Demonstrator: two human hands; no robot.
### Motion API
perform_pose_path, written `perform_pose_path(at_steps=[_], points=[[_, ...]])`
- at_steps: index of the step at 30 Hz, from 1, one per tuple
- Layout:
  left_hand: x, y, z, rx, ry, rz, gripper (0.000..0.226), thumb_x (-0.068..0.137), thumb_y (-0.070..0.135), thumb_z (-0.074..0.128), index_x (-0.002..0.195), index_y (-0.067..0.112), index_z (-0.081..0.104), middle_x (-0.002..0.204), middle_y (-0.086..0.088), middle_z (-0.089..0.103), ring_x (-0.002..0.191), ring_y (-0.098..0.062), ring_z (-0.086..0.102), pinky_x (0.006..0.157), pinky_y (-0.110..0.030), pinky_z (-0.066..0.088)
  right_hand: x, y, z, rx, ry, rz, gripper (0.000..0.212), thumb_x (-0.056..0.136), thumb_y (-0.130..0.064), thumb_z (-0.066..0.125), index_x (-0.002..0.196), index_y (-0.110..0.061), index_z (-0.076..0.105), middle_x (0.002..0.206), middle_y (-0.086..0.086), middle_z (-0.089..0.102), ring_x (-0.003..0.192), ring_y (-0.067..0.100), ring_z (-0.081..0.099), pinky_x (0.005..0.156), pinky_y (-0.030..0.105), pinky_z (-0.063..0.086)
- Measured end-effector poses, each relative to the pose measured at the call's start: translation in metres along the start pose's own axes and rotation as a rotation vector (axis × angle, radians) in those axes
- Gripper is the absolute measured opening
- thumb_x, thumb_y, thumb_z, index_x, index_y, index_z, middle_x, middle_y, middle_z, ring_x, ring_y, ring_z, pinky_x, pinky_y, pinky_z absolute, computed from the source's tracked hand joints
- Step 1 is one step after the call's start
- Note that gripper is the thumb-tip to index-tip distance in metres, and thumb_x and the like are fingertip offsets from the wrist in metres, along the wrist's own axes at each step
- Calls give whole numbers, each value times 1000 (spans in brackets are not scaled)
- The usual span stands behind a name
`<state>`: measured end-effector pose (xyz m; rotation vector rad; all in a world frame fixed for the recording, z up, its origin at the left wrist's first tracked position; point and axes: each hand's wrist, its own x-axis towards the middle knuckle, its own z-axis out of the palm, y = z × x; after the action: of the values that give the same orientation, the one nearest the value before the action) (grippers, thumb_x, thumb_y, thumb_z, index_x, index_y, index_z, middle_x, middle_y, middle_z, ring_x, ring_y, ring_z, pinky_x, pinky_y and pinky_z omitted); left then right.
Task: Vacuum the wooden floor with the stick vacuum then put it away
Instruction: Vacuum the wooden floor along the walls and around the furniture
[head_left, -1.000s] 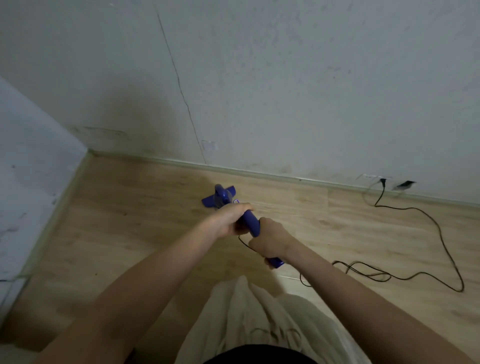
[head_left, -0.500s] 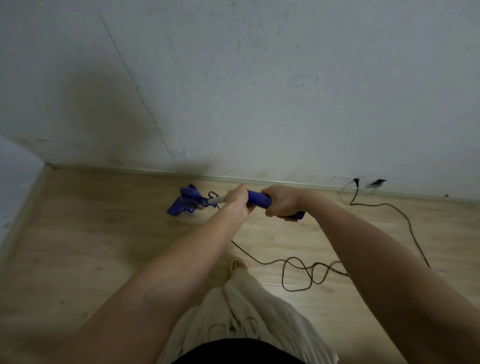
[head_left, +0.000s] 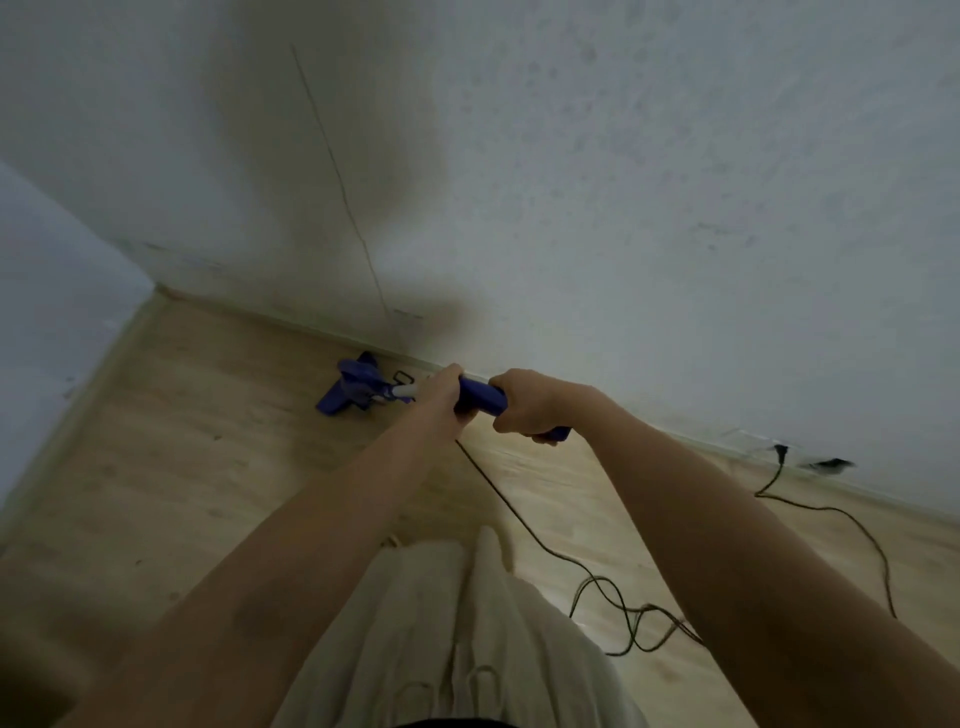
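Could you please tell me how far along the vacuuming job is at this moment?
Midway: both the left hand and right hand grip the stick vacuum, its head on the wooden floor near the skirting. The cord is plugged in; putting away remains.

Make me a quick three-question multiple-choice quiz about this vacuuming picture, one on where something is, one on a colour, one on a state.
1. Where is the vacuum head?
A. on the floor near the wall
B. lifted in the air
C. on a rug

2. What colour is the vacuum handle?
A. red
B. blue
C. green

3. What is the state of the power cord?
A. wound up neatly
B. lying loose on the floor
C. missing

Answers:
1 A, the head sits on the wooden floor close to the skirting.
2 B, the grip between the left hand and right hand is blue.
3 B, it trails in loose loops toward the wall plug.
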<state>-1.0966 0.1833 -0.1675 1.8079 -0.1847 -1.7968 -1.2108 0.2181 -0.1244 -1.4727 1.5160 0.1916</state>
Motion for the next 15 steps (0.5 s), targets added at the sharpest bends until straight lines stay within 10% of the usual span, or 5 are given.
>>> perform_pose_path(at_steps=[9,15], points=[[42,66,-32,-115,-82,-94,29,91,13,55,114,6,39,108,-13,52,89,-24,56,78,-33,48,61,-59,-23,-139,53,51,24,88,-8,54,111,-15,51,74,8,57,49,20,52,44,27,43],[84,123,-84,-113,-80,-53,15,93,8,53,86,9,40,86,-9,50,74,-18,53,71,-33,50,116,-129,-19,-170,59,48,22,89,-9,53,109,-16,50,72,7,56,49,19,53,43,25,43]])
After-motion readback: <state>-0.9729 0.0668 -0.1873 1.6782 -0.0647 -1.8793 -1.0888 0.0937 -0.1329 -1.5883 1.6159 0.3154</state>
